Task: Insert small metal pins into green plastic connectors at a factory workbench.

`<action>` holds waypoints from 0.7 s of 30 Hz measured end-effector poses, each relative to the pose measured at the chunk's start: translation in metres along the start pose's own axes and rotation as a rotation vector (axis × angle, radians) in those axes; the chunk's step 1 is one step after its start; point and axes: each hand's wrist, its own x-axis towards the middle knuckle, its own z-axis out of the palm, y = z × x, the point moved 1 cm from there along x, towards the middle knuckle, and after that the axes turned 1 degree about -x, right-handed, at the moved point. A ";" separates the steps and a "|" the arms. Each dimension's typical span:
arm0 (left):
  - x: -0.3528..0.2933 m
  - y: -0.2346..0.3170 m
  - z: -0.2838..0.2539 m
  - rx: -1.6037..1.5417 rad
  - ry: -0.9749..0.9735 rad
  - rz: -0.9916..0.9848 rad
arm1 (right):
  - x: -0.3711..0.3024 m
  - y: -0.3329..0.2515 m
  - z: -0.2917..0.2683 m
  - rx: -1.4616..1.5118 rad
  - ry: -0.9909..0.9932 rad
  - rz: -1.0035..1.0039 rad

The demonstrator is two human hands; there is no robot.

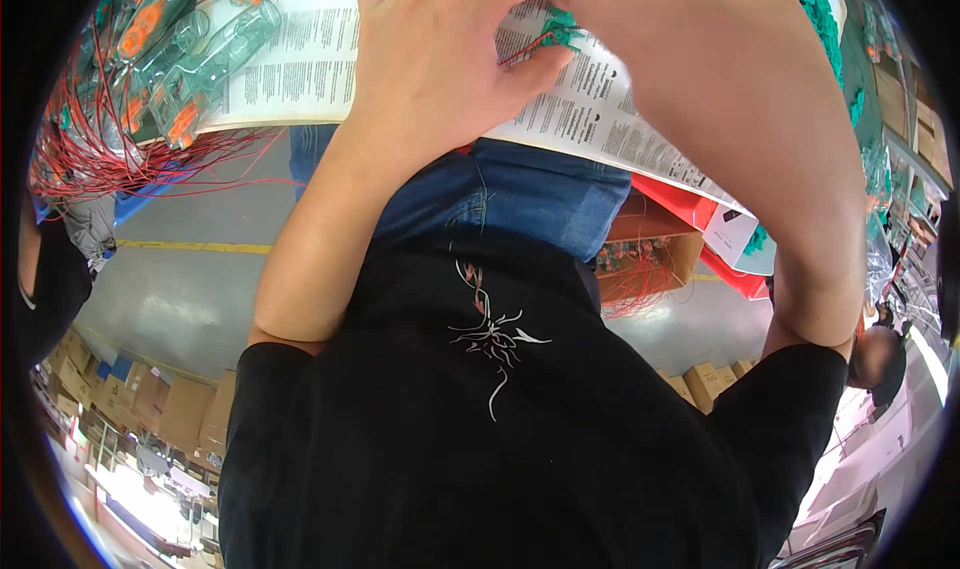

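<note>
Two hands (pixel 425 54) meet at one green piece (pixel 560 31)

Printed sheets: White paper sheets (pixel 290 79), filled with columns of small dark type, lay spread across the top of the scene.
Red containers: Bright red plastic containers (pixel 682 203) sat just beyond the paper's edge, a white card (pixel 729 233) beside them.
Open carton: A brown cardboard carton (pixel 688 259) stood near the red plastic.
Floor: A yellow line (pixel 190 246) crossed the glossy grey floor (pixel 190 299).
Stacked boxes: Cardboard boxes (pixel 185 409) crowded the lower left, near glaring lights (pixel 140 499).
Bystanders: A dark-clad co-worker (pixel 55 294) appeared at far left; another person (pixel 880 361), blurred, at far right.
</note>
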 end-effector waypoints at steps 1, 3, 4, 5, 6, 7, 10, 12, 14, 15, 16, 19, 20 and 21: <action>0.001 0.001 0.000 0.002 -0.050 -0.041 | 0.000 0.005 0.001 0.033 -0.008 0.003; 0.002 0.001 -0.002 0.007 -0.148 -0.120 | 0.001 0.017 0.003 0.094 -0.020 0.011; 0.002 -0.006 0.004 0.008 -0.140 -0.115 | 0.001 0.023 0.002 0.122 -0.026 0.016; 0.008 -0.013 0.021 -0.079 0.066 0.142 | -0.006 0.030 -0.007 0.128 -0.046 0.053; 0.010 -0.023 0.030 -0.127 0.284 0.363 | -0.004 0.035 -0.009 0.157 -0.044 0.047; 0.008 -0.033 0.035 -0.172 0.498 0.589 | -0.009 0.034 -0.005 0.148 -0.033 0.036; -0.010 -0.010 0.010 0.025 0.210 0.240 | -0.035 0.009 0.042 0.817 0.370 0.533; -0.009 -0.009 0.006 0.107 0.068 0.082 | -0.033 -0.019 0.072 0.843 0.426 0.503; -0.011 -0.009 0.007 0.086 0.108 0.131 | -0.034 -0.033 0.091 0.870 0.483 0.505; -0.011 -0.010 0.007 0.066 0.128 0.152 | -0.034 -0.038 0.098 0.829 0.524 0.517; -0.012 -0.009 0.004 0.071 0.127 0.157 | -0.035 -0.042 0.103 0.788 0.566 0.530; -0.021 -0.002 -0.010 0.114 -0.107 -0.023 | -0.035 -0.043 0.101 0.750 0.581 0.528; -0.018 -0.001 -0.012 0.121 -0.108 -0.020 | -0.035 -0.043 0.100 0.747 0.546 0.516; -0.014 -0.001 -0.014 0.095 -0.169 -0.089 | -0.034 -0.042 0.099 0.743 0.510 0.505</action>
